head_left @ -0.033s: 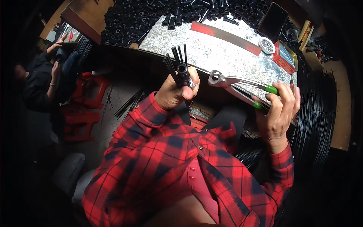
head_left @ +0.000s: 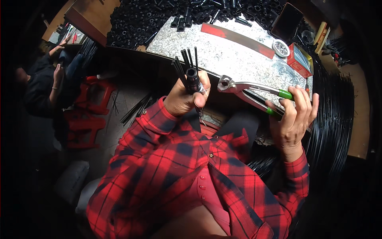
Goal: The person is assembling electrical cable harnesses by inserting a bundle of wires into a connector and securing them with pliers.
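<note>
Blk hollow tube [head_left: 193, 83], thin blk rods [head_left: 180, 71] alongside, silver grn-grip pincers [head_left: 235, 86] (spread, slanting)

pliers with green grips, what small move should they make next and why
Probably ease the pliers left toward the black fitting: the right hand holds them with handles spread, their head apart from the fitting, while the left hand grips that fitting alongside several thin black rods.

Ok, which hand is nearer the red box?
Right. Your right hand is below the red box in the picture; your left hand is farther off, to its left.
</note>
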`<move>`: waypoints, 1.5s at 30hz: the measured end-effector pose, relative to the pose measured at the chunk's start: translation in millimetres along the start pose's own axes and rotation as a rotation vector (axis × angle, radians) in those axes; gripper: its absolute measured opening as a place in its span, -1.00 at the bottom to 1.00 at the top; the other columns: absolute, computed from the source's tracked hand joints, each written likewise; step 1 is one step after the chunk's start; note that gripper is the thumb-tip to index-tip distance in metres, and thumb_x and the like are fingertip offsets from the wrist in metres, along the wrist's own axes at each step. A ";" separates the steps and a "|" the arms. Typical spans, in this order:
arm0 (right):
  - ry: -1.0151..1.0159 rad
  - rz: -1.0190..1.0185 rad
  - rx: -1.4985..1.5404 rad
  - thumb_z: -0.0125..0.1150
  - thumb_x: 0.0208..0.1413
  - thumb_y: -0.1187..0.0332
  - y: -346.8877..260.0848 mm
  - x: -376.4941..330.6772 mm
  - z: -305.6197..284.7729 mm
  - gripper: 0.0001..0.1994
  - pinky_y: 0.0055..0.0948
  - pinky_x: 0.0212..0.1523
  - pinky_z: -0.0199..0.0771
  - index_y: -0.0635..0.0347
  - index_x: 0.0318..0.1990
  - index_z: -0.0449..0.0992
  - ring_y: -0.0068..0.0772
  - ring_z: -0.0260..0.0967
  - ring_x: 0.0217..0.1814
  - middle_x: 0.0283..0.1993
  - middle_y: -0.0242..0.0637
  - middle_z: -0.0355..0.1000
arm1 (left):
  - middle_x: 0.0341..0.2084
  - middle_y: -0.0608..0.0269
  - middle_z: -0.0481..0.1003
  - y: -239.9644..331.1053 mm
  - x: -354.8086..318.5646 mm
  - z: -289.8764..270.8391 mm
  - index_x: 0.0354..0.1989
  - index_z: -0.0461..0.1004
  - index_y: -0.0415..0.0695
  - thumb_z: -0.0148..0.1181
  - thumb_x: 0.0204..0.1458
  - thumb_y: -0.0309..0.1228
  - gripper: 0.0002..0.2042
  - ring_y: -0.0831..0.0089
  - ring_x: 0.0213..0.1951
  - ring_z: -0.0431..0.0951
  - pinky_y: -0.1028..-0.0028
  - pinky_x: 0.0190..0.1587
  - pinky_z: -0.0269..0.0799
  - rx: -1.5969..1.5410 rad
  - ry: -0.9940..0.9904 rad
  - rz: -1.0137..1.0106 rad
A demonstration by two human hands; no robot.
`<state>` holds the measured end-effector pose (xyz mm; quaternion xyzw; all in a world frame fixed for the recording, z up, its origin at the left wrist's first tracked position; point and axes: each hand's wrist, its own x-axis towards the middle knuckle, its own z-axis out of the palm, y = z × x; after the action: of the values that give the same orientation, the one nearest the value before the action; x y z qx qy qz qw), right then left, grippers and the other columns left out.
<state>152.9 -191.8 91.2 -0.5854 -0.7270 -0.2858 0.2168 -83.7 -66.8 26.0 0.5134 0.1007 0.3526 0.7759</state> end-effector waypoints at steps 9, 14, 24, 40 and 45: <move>0.142 -0.140 -0.217 0.28 -0.05 0.25 -8.4 -2.3 0.9 -0.70 -0.07 0.26 -0.03 0.06 -0.26 0.29 -0.23 0.27 0.08 -0.07 -0.28 0.33 | -0.66 0.53 0.21 -1.0 3.5 5.6 -0.55 0.23 -0.09 0.55 -0.46 -0.35 -0.53 0.74 -0.55 0.16 0.64 -0.54 0.08 0.320 0.097 -0.004; 0.081 -0.198 -0.197 0.29 -0.07 0.24 -5.6 -6.7 -5.8 -0.69 -0.11 0.12 0.14 0.08 -0.28 0.27 -0.23 0.29 -0.02 -0.10 -0.25 0.34 | -0.66 0.54 0.18 -0.9 5.2 11.4 -0.55 0.23 -0.09 0.54 -0.45 -0.38 -0.54 0.73 -0.55 0.14 0.65 -0.53 0.09 0.370 0.117 0.041; -0.080 -0.090 0.104 0.35 -0.17 0.42 -9.1 -8.3 -12.6 -0.72 -0.32 -0.28 0.32 0.15 -0.43 0.27 -0.16 0.35 -0.25 -0.28 -0.16 0.39 | -0.63 0.52 0.24 -3.0 -0.6 7.5 -0.53 0.25 -0.09 0.55 -0.48 -0.38 -0.53 0.73 -0.54 0.20 0.63 -0.52 0.14 0.287 0.137 -0.012; -1.384 0.737 1.795 0.28 -0.11 0.53 -12.0 -41.6 -17.0 -0.72 -0.59 -0.51 0.34 0.31 -0.27 0.28 -0.58 0.35 -0.51 -0.45 -0.28 0.37 | -0.52 0.36 0.48 7.9 6.0 14.9 -0.34 0.51 -0.21 0.53 -0.49 -0.42 -0.56 0.62 -0.43 0.42 0.64 -0.39 0.30 0.377 -0.299 -0.042; -0.600 0.299 1.034 0.17 0.03 0.45 -23.5 -31.3 -11.7 -0.72 -0.55 -0.58 0.36 0.33 -0.15 0.24 -0.49 0.34 -0.66 -0.53 -0.33 0.33 | -0.50 0.29 0.50 5.9 10.8 13.5 -0.35 0.52 -0.22 0.53 -0.51 -0.28 -0.52 0.59 -0.47 0.44 0.61 -0.44 0.31 0.365 -0.126 -0.032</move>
<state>136.6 -225.9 75.8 -0.5549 -0.7108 0.3143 0.2966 -71.4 -68.2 39.5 0.6650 0.1221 0.2833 0.6801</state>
